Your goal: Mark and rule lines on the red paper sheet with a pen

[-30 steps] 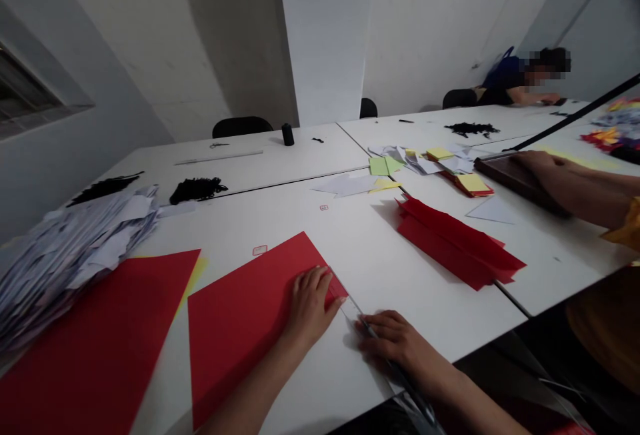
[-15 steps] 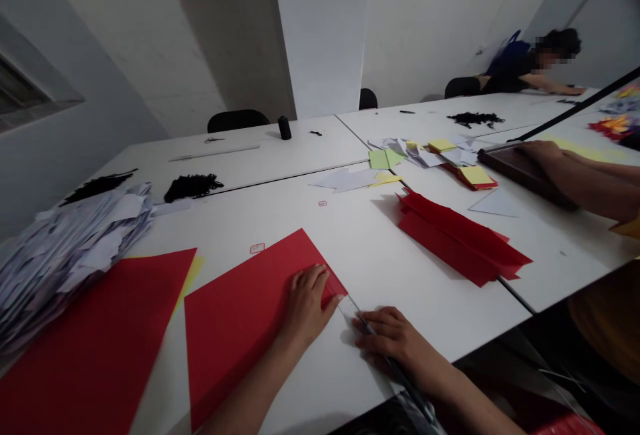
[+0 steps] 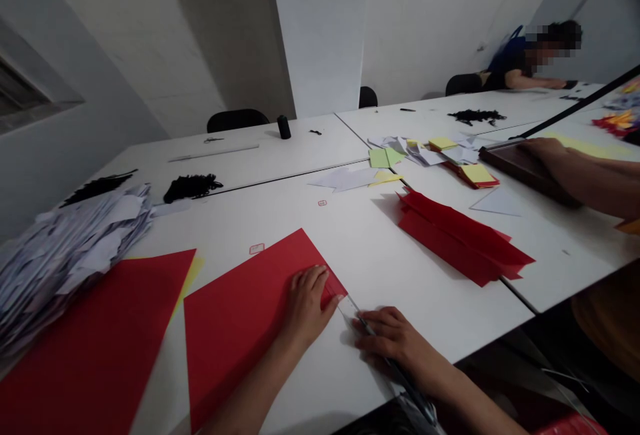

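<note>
A sheet of red paper (image 3: 240,315) lies at a slant on the white table in front of me. My left hand (image 3: 311,301) rests on its right corner, fingers flat and thumb apart, touching the end of a thin clear ruler (image 3: 350,307). That ruler runs from the paper down toward the table's front edge. My right hand (image 3: 393,341) has its fingers curled over the ruler, just right of the paper. A dark strip runs along it beneath the palm; what that is I cannot tell.
Left of me lie another red sheet (image 3: 95,335) and a heap of white paper strips (image 3: 75,255). Folded red paper (image 3: 460,235) stands to the right. Beyond it, a co-worker's hand (image 3: 545,151) rests on a dark board (image 3: 525,173). A black thread spool (image 3: 283,127) stands farther back.
My hands, the red sheet and the ruler look unchanged. At the far right, the person across the table has shifted an arm; the near co-worker's hand moved slightly right.
</note>
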Available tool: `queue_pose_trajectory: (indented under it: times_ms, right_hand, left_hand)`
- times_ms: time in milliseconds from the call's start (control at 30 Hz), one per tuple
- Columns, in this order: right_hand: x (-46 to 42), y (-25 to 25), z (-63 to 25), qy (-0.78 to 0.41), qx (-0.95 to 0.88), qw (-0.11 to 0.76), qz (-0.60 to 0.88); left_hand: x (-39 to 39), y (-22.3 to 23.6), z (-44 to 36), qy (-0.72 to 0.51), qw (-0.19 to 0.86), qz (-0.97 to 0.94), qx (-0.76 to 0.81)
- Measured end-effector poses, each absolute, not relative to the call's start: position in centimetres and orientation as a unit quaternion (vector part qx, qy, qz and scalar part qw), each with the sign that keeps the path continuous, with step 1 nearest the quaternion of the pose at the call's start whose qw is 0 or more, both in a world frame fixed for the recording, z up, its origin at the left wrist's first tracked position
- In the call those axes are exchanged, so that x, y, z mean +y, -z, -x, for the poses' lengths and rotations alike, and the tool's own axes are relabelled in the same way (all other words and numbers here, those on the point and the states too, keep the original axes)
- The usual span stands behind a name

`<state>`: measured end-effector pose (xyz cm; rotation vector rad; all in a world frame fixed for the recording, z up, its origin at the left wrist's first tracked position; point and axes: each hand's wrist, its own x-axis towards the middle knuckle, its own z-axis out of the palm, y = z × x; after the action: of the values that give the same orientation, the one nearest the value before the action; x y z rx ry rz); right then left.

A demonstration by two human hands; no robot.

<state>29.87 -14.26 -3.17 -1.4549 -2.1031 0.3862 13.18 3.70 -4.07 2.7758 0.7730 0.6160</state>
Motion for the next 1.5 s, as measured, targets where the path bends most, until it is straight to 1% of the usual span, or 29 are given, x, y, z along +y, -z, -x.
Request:
queue_pose_trajectory:
  times_ms: [533, 1500]
  right_hand:
    - [-14.26, 3.17, -29.78, -0.15, -0.781, 0.265, 0.545]
    - [-14.2, 2.61, -29.75, -0.165, -0.773, 0.297, 0.535]
  left_hand:
    - [3.71, 3.77, -13.12, -0.203, 0.102, -0.939, 0.257]
    - [3.67, 3.77, -12.94, -0.206, 0.1, -0.937, 0.262]
